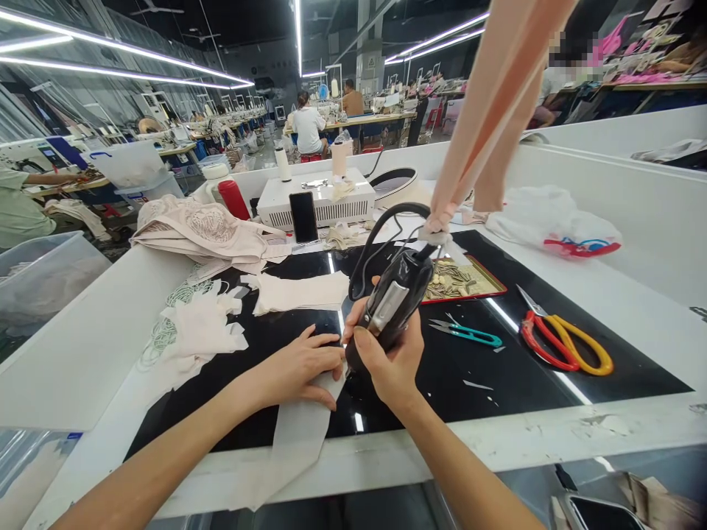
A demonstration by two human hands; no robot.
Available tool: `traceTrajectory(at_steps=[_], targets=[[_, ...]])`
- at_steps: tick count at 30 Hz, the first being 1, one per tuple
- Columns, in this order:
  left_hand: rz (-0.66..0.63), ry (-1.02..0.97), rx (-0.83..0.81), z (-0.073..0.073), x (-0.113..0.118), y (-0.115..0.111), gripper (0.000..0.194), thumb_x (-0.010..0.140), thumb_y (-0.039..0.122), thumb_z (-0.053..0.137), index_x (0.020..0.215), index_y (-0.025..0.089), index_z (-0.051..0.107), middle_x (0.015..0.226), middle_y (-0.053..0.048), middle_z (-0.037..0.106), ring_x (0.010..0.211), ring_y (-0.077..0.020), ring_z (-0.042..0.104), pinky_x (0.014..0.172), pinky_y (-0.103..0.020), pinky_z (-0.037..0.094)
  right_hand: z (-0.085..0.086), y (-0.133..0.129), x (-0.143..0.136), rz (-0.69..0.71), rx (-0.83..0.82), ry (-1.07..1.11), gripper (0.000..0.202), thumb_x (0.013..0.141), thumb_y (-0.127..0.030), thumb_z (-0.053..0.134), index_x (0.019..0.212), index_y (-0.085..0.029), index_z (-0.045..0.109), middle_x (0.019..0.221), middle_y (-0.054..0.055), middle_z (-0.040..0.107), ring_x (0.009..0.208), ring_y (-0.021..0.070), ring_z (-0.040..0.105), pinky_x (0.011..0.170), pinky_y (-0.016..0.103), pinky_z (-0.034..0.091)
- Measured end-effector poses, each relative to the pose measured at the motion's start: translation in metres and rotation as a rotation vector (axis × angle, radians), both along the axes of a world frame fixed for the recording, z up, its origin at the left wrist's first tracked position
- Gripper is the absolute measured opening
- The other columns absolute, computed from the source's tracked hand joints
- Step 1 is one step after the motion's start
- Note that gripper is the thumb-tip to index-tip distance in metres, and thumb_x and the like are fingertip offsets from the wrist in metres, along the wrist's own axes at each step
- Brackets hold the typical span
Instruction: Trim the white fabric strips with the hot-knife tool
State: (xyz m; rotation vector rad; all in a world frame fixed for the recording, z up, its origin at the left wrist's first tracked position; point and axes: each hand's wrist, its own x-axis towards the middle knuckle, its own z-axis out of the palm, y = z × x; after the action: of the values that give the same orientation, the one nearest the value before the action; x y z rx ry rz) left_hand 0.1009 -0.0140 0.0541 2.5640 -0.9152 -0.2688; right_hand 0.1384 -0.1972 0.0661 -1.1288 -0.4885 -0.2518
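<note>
The left hand (301,368) rests open on a pale strip (301,434) extending past the near edge of the black mat (486,375). The right hand (395,368), alongside, grips a black handheld tool (381,309). Far: upright phone (303,217).

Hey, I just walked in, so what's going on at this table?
A person is handling a black corded tool and some cloth. The right grip is wrapped around the tool, while the left grip lies open on a thin pale strip, which runs over the table's front edge. Green snips and scissors lie unheld to the right. Whether the tool is running, I can't tell.
</note>
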Motion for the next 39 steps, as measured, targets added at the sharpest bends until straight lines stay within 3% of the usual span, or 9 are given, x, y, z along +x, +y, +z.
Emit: traceTrajectory(at_steps=[4,8,12,19,22,28,33,39], targets=[[-0.008,-0.032,-0.012,-0.004,0.001,0.001,0.026,0.089,0.034,0.081,0.108,0.022,0.067,0.125,-0.007,0.072,0.141,-0.0329,0.052,0.125,-0.068,0.025,-0.003,0.003,0.000,0.012,-0.012,-0.004,0.043,0.085,-0.030,0.074,0.123,-0.028,0.053,0.087,-0.003,0.066,0.068,0.0144,0.065,0.063,0.031,0.059],[-0.018,-0.023,-0.009,-0.004,0.001,0.000,0.040,0.088,0.037,0.082,0.120,0.020,0.065,0.140,-0.012,0.065,0.150,-0.0337,0.042,0.126,-0.069,0.022,-0.007,0.008,-0.003,0.031,-0.011,-0.028,0.030,0.087,-0.033,0.072,0.112,-0.027,0.055,0.089,-0.002,0.065,0.068,0.0134,0.063,0.063,0.031,0.059],[-0.005,-0.015,-0.002,-0.002,0.000,-0.001,0.054,0.088,0.035,0.083,0.135,0.020,0.059,0.150,-0.016,0.056,0.152,-0.0329,0.040,0.127,-0.069,0.023,-0.009,0.011,-0.006,0.033,-0.035,-0.038,0.037,0.084,-0.036,0.075,0.114,-0.027,0.054,0.089,-0.001,0.064,0.069,0.0143,0.062,0.061,0.031,0.058],[-0.007,0.044,-0.012,0.001,0.001,-0.001,0.027,0.090,0.029,0.080,0.112,0.022,0.065,0.129,-0.009,0.070,0.147,-0.0350,0.045,0.123,-0.077,0.019,-0.002,0.003,-0.003,0.026,0.010,-0.051,0.027,0.088,-0.029,0.073,0.107,-0.026,0.054,0.087,-0.002,0.066,0.070,0.0148,0.068,0.067,0.033,0.062],[0.008,0.084,-0.013,0.003,0.002,-0.001,0.027,0.090,0.030,0.081,0.110,0.023,0.065,0.127,-0.006,0.070,0.146,-0.0368,0.047,0.121,-0.080,0.016,-0.001,0.002,-0.002,0.030,0.031,-0.039,0.029,0.086,-0.028,0.075,0.106,-0.027,0.053,0.086,-0.003,0.067,0.068,0.0149,0.069,0.068,0.034,0.063],[0.013,0.112,-0.008,0.005,0.003,-0.001,0.032,0.089,0.036,0.081,0.115,0.024,0.069,0.134,-0.007,0.069,0.147,-0.0359,0.045,0.127,-0.072,0.011,-0.002,0.004,-0.003,0.057,0.024,0.025,0.045,0.085,-0.027,0.077,0.123,-0.029,0.053,0.086,-0.003,0.069,0.070,0.0163,0.071,0.070,0.035,0.064],[0.014,0.096,-0.023,0.003,0.003,-0.001,0.032,0.089,0.036,0.082,0.116,0.024,0.070,0.131,-0.008,0.070,0.146,-0.0354,0.047,0.127,-0.072,0.012,-0.003,0.003,-0.007,0.057,0.043,0.010,0.032,0.087,-0.028,0.077,0.111,-0.028,0.056,0.089,-0.002,0.070,0.068,0.0154,0.071,0.066,0.033,0.064],[0.007,0.068,-0.011,-0.001,0.003,-0.002,0.033,0.087,0.033,0.084,0.115,0.023,0.070,0.133,-0.009,0.069,0.148,-0.0359,0.045,0.125,-0.075,0.015,-0.011,0.003,-0.013,0.030,-0.026,-0.015,0.029,0.087,-0.033,0.076,0.110,-0.026,0.060,0.093,0.000,0.069,0.079,0.0173,0.072,0.078,0.039,0.066]])
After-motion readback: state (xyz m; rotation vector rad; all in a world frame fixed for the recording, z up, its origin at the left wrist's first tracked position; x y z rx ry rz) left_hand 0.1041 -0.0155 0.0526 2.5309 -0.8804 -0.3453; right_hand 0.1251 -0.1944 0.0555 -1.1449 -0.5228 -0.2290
